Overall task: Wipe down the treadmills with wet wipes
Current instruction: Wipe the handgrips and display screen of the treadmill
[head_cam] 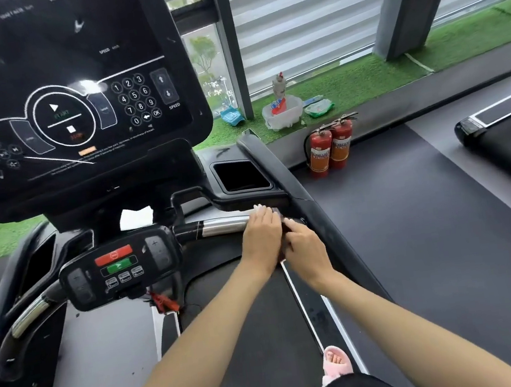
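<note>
I stand on a black treadmill (260,338) facing its console (72,97). My left hand (261,234) lies over the right end of the chrome handlebar (222,226), with its fingers curled over the bar. My right hand (305,247) is close beside it at the bar's black end. Its fingers pinch a dark cloth-like piece (283,248) that shows between the two hands. A white wipe (135,217) lies on the ledge behind the small control panel (117,266).
On the green turf sill by the window stand a white tub with a spray bottle (282,111) and wipe packs (319,108), (232,116). Two red fire extinguishers (331,147) stand on the floor to the right. Another treadmill (500,135) is at far right.
</note>
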{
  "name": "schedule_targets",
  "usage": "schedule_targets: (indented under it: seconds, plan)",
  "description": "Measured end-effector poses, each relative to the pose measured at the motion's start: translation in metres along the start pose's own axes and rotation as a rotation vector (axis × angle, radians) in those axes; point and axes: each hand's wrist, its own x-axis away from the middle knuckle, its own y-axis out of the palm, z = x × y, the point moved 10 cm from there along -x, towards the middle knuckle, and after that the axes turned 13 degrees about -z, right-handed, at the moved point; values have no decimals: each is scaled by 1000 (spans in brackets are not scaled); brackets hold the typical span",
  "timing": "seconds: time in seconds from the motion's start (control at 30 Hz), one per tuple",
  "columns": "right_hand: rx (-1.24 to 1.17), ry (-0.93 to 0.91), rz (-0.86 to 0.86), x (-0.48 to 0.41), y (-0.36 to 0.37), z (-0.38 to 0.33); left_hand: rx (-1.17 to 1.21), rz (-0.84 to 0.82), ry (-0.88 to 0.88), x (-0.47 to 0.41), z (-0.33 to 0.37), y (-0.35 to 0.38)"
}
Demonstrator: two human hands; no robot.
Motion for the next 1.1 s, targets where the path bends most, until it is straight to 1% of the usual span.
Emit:
schedule_targets:
  seconds: [0.07, 0.1, 0.17, 0.2, 0.27, 0.33, 0.4, 0.47, 0.5, 0.57, 0.6, 0.67, 0.7, 0.73, 0.8, 0.83, 0.93, 1.0, 1.1]
  plan:
    - [183, -116, 5, 3, 5, -9, -80, 114, -23, 12, -12, -5]
    - [212, -140, -15, 1, 9, -13, -129, 166, -22, 23, -20, -6]
    - [187, -152, -30, -4, 14, -23, -179, 300, -74, 54, -49, -16]
    - [171, -151, -30, -7, 15, -28, -167, 347, -123, 70, -69, -20]
    - [146, -159, -22, -11, 20, -37, -145, 385, -244, 100, -107, -24]
    - [120, -125, -56, -13, 28, -40, -107, 441, -300, 117, -121, -24]
    - [92, -87, -77, -12, 34, -37, 29, 509, -338, 119, -118, -23]
    - [48, -65, -109, -11, 35, -32, 121, 505, -324, 104, -101, -21]
    - [14, -57, -128, -11, 33, -31, 91, 466, -255, 91, -82, -17]
    - [-45, -33, -191, -13, 30, -23, -75, 382, -85, 62, -32, -2]
    - [-61, -20, -222, -14, 28, -19, -116, 337, -31, 51, -14, 7]
    - [-74, -11, -246, -15, 22, -12, -164, 252, 29, 43, 3, 24]
    - [-75, -14, -254, -15, 20, -10, -179, 230, 36, 43, 1, 29]
    - [-69, -16, -263, -15, 20, -11, -220, 245, 34, 49, -6, 31]
    - [-53, -7, -271, -14, 21, -13, -328, 315, -1, 69, -29, 31]
    - [-47, 3, -260, -13, 21, -14, -352, 351, -46, 81, -43, 27]
    - [-49, 18, -155, -9, 22, -19, -362, 446, -222, 120, -80, 15]
    - [-55, 18, -102, -6, 30, -23, -344, 472, -320, 136, -94, 10]
    - [-40, 18, -85, -6, 42, -32, -319, 460, -426, 132, -93, 9]
